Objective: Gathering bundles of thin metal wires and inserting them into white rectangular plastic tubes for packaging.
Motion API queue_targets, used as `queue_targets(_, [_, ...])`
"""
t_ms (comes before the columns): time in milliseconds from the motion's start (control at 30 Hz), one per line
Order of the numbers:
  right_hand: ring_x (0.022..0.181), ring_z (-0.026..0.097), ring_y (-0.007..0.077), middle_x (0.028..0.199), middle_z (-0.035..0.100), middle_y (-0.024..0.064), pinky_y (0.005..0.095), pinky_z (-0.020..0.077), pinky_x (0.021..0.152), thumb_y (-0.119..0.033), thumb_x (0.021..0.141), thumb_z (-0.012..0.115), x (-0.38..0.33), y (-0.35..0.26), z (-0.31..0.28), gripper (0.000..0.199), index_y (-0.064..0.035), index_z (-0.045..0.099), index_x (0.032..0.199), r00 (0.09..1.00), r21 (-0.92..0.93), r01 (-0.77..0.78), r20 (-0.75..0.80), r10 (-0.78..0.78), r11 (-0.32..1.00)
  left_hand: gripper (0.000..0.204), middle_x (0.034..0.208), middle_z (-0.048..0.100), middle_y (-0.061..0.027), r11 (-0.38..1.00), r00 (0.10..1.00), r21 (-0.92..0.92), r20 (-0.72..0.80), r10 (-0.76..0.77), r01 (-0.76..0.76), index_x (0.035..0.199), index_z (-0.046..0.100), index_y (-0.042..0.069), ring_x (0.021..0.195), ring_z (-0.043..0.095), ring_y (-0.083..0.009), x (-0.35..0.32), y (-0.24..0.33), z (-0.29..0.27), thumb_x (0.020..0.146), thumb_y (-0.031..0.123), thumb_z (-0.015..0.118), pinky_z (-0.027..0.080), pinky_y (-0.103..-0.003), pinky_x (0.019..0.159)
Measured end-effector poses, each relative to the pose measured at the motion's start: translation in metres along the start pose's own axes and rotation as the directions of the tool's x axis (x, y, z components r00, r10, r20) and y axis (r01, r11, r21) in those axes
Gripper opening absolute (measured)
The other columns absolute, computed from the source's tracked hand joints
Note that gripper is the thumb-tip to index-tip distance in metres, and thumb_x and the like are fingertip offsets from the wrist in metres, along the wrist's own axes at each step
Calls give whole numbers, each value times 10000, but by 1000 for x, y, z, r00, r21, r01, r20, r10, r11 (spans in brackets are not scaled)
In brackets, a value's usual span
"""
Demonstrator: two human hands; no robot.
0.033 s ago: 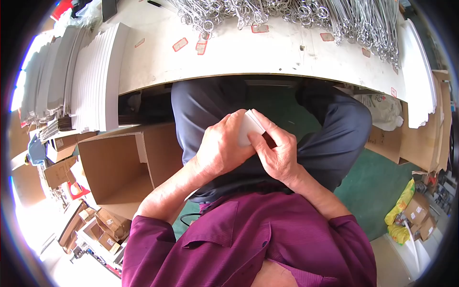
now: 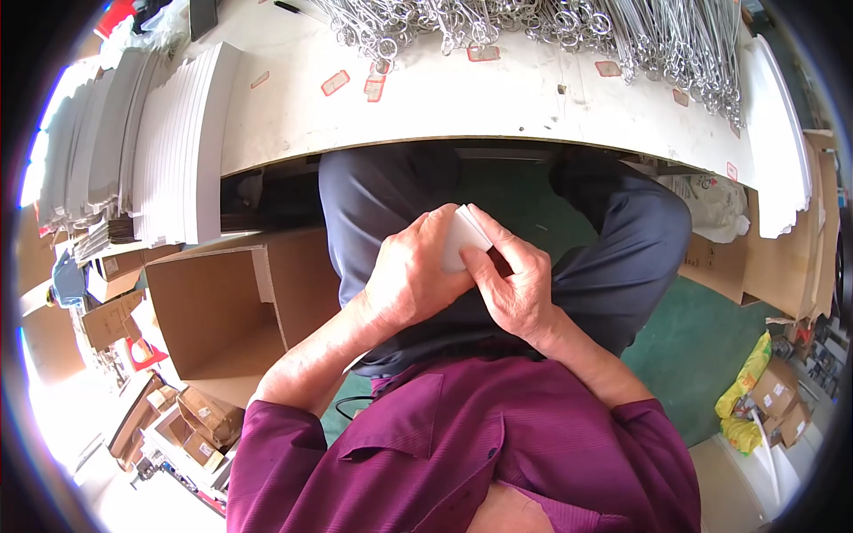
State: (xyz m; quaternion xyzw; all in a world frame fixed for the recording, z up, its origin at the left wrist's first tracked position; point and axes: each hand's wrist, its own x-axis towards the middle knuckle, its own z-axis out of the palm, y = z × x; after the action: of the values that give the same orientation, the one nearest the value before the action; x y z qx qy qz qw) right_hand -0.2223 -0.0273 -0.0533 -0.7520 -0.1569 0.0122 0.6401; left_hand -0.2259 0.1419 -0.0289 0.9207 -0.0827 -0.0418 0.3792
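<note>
Over my lap, both hands meet around a small white carton [image 2: 466, 238] with flat faces and a straight top edge. Its lower part is hidden by my fingers, so its full shape does not show. My left hand [image 2: 416, 266] wraps its left side, fingers curled round it. From the right, my right hand [image 2: 514, 282] grips it, the thumb pressed on the near face and the forefinger along the far edge. A dark gap shows between that thumb and forefinger.
Ahead, a white table [image 2: 426, 102] bears a heap of metal wires with rings [image 2: 569, 22]. Flat white card stacks stand at its left end [image 2: 182, 151] and right end [image 2: 775, 133]. An open cardboard box [image 2: 222, 311] sits by my left knee. A plastic bag [image 2: 711, 206] lies beneath the table's right side.
</note>
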Motion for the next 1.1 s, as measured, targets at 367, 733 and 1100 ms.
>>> queue_targets(367, [735, 719, 242, 912, 729, 189, 335, 557, 666, 1, 929, 706, 3, -1, 6, 400, 51, 639, 1321, 999, -50, 23, 27, -21, 998, 547, 1027, 705, -249, 1000, 1000, -17, -21, -3, 3, 1241, 573, -25, 891, 718, -429, -2, -6, 0, 794, 204, 791, 609, -480, 760])
queue_targets(733, [840, 631, 77, 1096, 729, 64, 239, 527, 752, -69, 1025, 641, 41, 3, -25, 324, 37, 648, 1331, 955, 226, -290, 12, 295, 930, 332, 910, 695, -218, 845, 898, -367, 353, -261, 390, 1104, 686, -7, 804, 665, -232, -21, -17, -66, 879, 216, 783, 525, -393, 772])
queue_targets(1100, [704, 617, 156, 941, 707, 82, 294, 514, 646, -67, 972, 682, 131, 37, -67, 103, 0, 709, 1045, 945, -472, 200, -138, -296, 859, 218, 838, 675, -302, 858, 897, 440, -438, -50, 263, 964, 637, -38, 874, 663, -515, 41, -113, -194, 904, 160, 707, 530, -556, 764])
